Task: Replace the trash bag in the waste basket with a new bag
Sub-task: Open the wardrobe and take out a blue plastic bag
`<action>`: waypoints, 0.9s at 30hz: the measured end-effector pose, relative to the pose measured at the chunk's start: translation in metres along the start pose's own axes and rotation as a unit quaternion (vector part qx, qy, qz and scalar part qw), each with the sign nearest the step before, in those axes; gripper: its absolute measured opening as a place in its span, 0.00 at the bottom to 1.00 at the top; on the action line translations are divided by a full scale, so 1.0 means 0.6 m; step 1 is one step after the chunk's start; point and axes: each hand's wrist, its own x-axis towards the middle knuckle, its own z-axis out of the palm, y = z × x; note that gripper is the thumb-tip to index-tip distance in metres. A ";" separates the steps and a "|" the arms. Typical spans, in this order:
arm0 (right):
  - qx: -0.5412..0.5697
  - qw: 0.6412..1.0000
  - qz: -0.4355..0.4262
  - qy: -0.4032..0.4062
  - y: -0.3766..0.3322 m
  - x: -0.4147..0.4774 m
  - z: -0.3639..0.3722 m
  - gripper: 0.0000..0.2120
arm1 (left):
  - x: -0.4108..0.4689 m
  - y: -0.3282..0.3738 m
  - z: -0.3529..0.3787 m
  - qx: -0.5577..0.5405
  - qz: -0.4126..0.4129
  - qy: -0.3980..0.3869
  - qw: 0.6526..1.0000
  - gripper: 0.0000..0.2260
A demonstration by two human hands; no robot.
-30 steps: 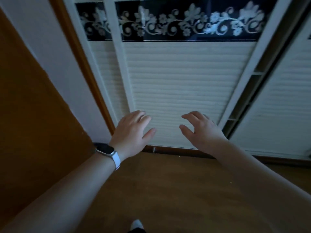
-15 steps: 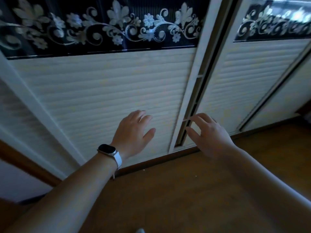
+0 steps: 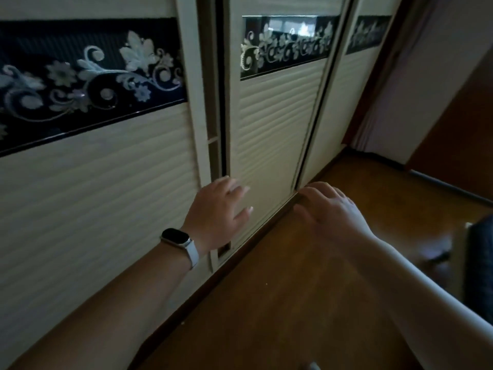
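Observation:
No waste basket or trash bag shows in the head view. My left hand [image 3: 217,209], with a watch on the wrist, is held out in front of me with fingers spread and nothing in it, over the low part of the cream sliding wardrobe doors [image 3: 106,196]. My right hand [image 3: 330,209] is also out in front, fingers apart and empty, above the wooden floor [image 3: 280,303] by the doors' bottom track.
The wardrobe doors, ribbed and with a dark floral band [image 3: 88,76], run along the left. A narrow gap [image 3: 214,145] stands between two doors. A curtain [image 3: 408,84] hangs at the far right. A dark object [image 3: 478,263] sits at the right edge.
The view has swung to the right along the wardrobe, bringing the curtain and more floor into sight. Both hands stay out in front, empty and spread.

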 end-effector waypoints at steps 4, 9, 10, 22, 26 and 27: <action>0.013 0.999 0.034 0.016 0.083 0.013 -0.007 0.24 | 0.070 0.048 0.031 0.006 0.028 -0.016 0.999 0.25; 0.042 0.997 0.051 0.048 0.214 0.036 -0.035 0.23 | 0.177 0.134 0.084 0.010 0.042 -0.033 0.999 0.24; 0.043 0.996 0.056 0.055 0.248 0.041 -0.046 0.23 | 0.207 0.159 0.095 0.013 0.049 -0.036 0.998 0.24; 0.009 0.989 0.126 0.082 0.625 0.068 -0.156 0.23 | 0.514 0.472 0.214 -0.011 0.156 -0.018 0.987 0.24; -0.002 0.985 0.150 0.084 0.711 0.077 -0.165 0.22 | 0.589 0.528 0.255 -0.024 0.177 -0.020 0.984 0.23; -0.005 0.984 0.158 0.084 0.731 0.080 -0.165 0.22 | 0.605 0.540 0.266 -0.029 0.183 -0.022 0.982 0.24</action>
